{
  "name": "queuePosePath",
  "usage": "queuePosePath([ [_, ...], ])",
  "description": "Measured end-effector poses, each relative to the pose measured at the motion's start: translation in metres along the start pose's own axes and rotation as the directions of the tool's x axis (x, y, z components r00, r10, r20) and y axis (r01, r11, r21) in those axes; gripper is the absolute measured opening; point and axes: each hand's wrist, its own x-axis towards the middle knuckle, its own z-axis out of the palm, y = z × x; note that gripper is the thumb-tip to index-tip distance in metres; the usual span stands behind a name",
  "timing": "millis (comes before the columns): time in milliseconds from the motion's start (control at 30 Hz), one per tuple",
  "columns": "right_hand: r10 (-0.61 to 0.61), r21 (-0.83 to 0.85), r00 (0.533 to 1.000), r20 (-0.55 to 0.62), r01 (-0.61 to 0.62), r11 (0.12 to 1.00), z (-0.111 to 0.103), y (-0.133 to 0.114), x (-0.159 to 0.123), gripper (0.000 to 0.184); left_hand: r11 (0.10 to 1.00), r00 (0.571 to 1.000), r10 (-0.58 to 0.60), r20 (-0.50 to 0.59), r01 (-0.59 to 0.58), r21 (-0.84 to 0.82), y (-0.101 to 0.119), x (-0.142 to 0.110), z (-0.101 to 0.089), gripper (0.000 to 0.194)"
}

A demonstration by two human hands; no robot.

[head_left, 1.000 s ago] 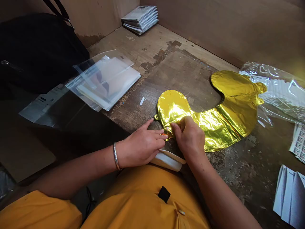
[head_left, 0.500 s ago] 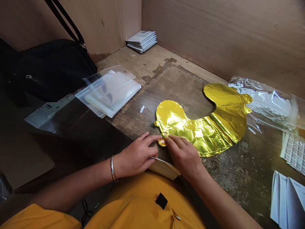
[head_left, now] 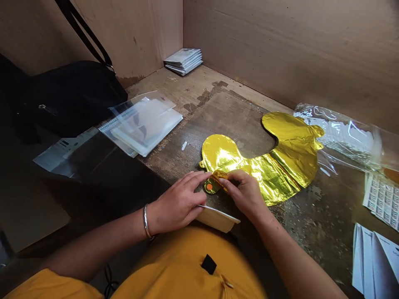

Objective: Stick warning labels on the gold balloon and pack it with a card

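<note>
We list one gold foil balloon [head_left: 274,166], flat and uninflated, lying curved on a worn wooden surface [head_left: 230,120], its near end just in front of the hands. One small folded tab [head_left: 218,178] at that end is turned up from the foil, with an orange dot [head_left: 209,187] showing beside it.

Right hand [head_left: 246,193]: partly closed, thumb and fingers pinching the folded tab. Left hand [head_left: 177,203]: open and nearly flat, fingers stretched toward the tab, fingertips [head_left: 202,177] at or just beside it; we cannot tell whether they touch. A metal bangle [head_left: 145,221] circles the left wrist. A white card [head_left: 218,219] lies just below the hands, at the near edge of the surface, beside a yellow shirt [head_left: 187,265].

Also on the surface, to the left: a clear plastic sleeve [head_left: 143,128] over a stack of white sheets, and a black bag [head_left: 71,99] with its strap [head_left: 84,33] rising along the wall. At the far corner: a small stack of booklets [head_left: 183,61]. To the right: a crinkled clear plastic packet [head_left: 339,137] touching the balloon's far end, a sheet of printed labels [head_left: 382,203], and folded white papers [head_left: 370,265]. Wooden walls [head_left: 280,50] close the far sides.
</note>
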Motion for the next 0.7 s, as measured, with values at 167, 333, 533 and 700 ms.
queuePosePath([
  [167, 0.107, 0.148, 0.993, 0.050, -0.114, 0.982, -0.009, 0.007, 0.016, 0.045, 0.972, 0.977, 0.177, 0.116, -0.193, 0.136, 0.000, 0.025, -0.005, 0.013],
  [333, 0.075, 0.305, 0.985, 0.158, -0.121, 0.944, -0.017, 0.011, 0.016, 0.034, 0.937, 0.928, 0.309, 0.206, -0.334, 0.100, -0.011, 0.054, 0.004, 0.008],
  [533, -0.190, -0.141, 0.979, -0.072, 0.178, 0.974, -0.018, 0.007, -0.018, 0.027, 0.948, 0.936, 0.303, 0.181, -0.315, 0.040, -0.021, 0.057, 0.009, 0.009],
  [700, 0.132, 0.022, 0.968, -0.214, -0.131, 0.991, -0.055, 0.037, 0.000, 0.015, 0.952, 0.942, 0.306, 0.139, -0.307, -0.018, -0.020, 0.051, 0.009, 0.011],
])
